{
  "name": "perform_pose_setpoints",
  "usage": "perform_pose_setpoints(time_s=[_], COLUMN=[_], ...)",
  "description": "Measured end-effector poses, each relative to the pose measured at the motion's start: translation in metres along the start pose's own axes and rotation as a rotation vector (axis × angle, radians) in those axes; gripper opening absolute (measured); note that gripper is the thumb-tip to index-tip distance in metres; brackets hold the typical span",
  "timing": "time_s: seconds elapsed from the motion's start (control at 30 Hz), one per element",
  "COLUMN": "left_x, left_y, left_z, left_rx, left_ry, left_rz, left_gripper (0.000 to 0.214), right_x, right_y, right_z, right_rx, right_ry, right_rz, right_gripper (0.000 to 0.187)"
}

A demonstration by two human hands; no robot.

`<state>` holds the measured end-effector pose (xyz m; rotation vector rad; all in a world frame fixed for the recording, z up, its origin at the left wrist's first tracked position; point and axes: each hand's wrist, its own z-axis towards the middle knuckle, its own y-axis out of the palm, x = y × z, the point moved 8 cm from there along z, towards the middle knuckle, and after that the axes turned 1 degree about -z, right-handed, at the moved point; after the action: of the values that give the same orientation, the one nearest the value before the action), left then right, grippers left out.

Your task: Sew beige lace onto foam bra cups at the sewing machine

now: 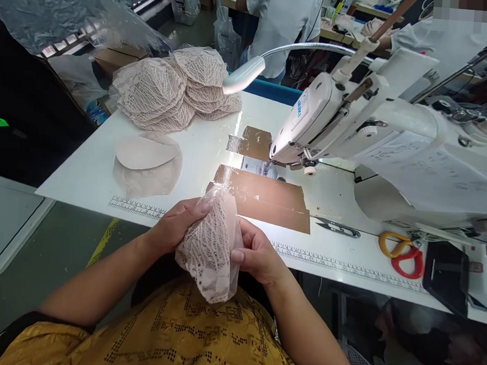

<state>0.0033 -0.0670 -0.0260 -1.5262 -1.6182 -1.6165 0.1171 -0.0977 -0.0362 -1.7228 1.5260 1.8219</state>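
Observation:
Between my hands, just over the table's front edge, is a beige lace bra cup (208, 247) with a smooth pale lining along its right side. My left hand (185, 220) pinches its upper left edge, thumb on top. My right hand (258, 254) grips the lining side, thumb in front and fingers behind. Past the cup stands a white sewing machine (303, 117), its needle area over a metal plate. A smooth foam cup piece (147, 153) lies on sheer beige fabric (151, 182) at the left. Stacked lace cups (153, 94) sit at the far left of the table.
Brown tape sheets (267, 198) cover the table by the needle. Thread snips (338, 228), orange-and-red-handled scissors (402, 254) and a black phone-like object (447, 277) lie at the right. A lamp (244, 75) reaches over the table. Two people stand beyond.

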Motion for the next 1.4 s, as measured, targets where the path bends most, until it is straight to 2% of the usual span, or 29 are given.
perform_pose_setpoints(time_s=[0.1, 0.2, 0.27, 0.33, 0.37, 0.4, 0.43, 0.47, 0.5, 0.53, 0.57, 0.6, 0.63, 0.73, 0.8, 0.87, 0.93, 1.03, 1.13, 1.23, 1.33, 1.4], left_x=[0.001, 0.006, 0.012, 0.017, 0.02, 0.021, 0.022, 0.021, 0.02, 0.017, 0.014, 0.012, 0.01, 0.008, 0.009, 0.008, 0.006, 0.0, -0.001, 0.004, 0.008, 0.008], left_y=[-0.001, -0.013, -0.023, -0.031, -0.033, -0.032, -0.03, -0.025, -0.019, -0.013, -0.006, -0.001, 0.003, 0.001, -0.006, -0.01, -0.01, 0.0, 0.009, 0.011, 0.007, 0.006], left_z=[-0.001, -0.001, 0.001, 0.002, 0.002, 0.003, 0.004, 0.005, 0.006, 0.008, 0.008, 0.008, 0.008, 0.002, -0.001, -0.003, -0.003, 0.0, -0.001, -0.005, -0.009, -0.01], left_rx=[-0.02, 0.052, 0.139, 0.236, 0.278, 0.309, 0.328, 0.331, 0.319, 0.293, 0.258, 0.221, 0.187, 0.132, 0.121, 0.104, 0.071, 0.0, -0.054, -0.084, -0.079, -0.083], left_ry=[-0.003, 0.041, 0.099, 0.174, 0.215, 0.253, 0.284, 0.302, 0.309, 0.307, 0.295, 0.278, 0.259, 0.207, 0.185, 0.175, 0.177, 0.18, 0.194, 0.226, 0.233, 0.229], left_rz=[-0.037, -0.063, -0.054, -0.024, -0.007, 0.007, 0.015, 0.013, 0.0, -0.021, -0.045, -0.069, -0.089, -0.102, -0.07, -0.031, 0.0, 0.067, 0.172, 0.239, 0.27, 0.3], left_gripper=[0.027, 0.023, 0.023, 0.023, 0.024, 0.025, 0.027, 0.028, 0.028, 0.028, 0.028, 0.027, 0.026, 0.028, 0.031, 0.031, 0.031, 0.028, 0.027, 0.025, 0.023, 0.024], right_x=[-0.005, -0.02, -0.039, -0.062, -0.072, -0.079, -0.081, -0.08, -0.075, -0.067, -0.06, -0.055, -0.052, -0.059, -0.069, -0.08, -0.085, -0.087, -0.088, -0.083, -0.071, -0.067], right_y=[-0.001, -0.025, -0.048, -0.063, -0.063, -0.055, -0.041, -0.024, -0.004, 0.014, 0.024, 0.025, 0.018, -0.024, -0.054, -0.071, -0.069, -0.034, -0.001, 0.004, -0.001, -0.004], right_z=[-0.002, -0.011, -0.021, -0.036, -0.043, -0.048, -0.049, -0.045, -0.038, -0.029, -0.021, -0.014, -0.007, -0.006, -0.017, -0.032, -0.039, -0.033, -0.02, -0.007, 0.001, 0.003], right_rx=[-0.019, 0.098, 0.299, 0.584, 0.712, 0.787, 0.791, 0.729, 0.609, 0.48, 0.429, 0.434, 0.469, 0.647, 0.785, 0.882, 0.805, 0.476, 0.277, 0.227, 0.146, 0.113], right_ry=[0.012, -0.005, -0.058, -0.18, -0.268, -0.371, -0.473, -0.567, -0.652, -0.692, -0.703, -0.679, -0.627, -0.509, -0.461, -0.448, -0.494, -0.594, -0.622, -0.496, -0.315, -0.27], right_rz=[-0.116, -0.412, -0.643, -0.844, -0.925, -0.991, -1.048, -1.104, -1.153, -1.217, -1.284, -1.347, -1.404, -1.463, -1.478, -1.428, -1.242, -0.976, -0.973, -1.003, -0.886, -0.778], right_gripper=[0.034, 0.027, 0.02, 0.016, 0.014, 0.013, 0.018, 0.028, 0.039, 0.05, 0.052, 0.049, 0.045, 0.033, 0.031, 0.027, 0.024, 0.041, 0.051, 0.033, 0.012, 0.016])
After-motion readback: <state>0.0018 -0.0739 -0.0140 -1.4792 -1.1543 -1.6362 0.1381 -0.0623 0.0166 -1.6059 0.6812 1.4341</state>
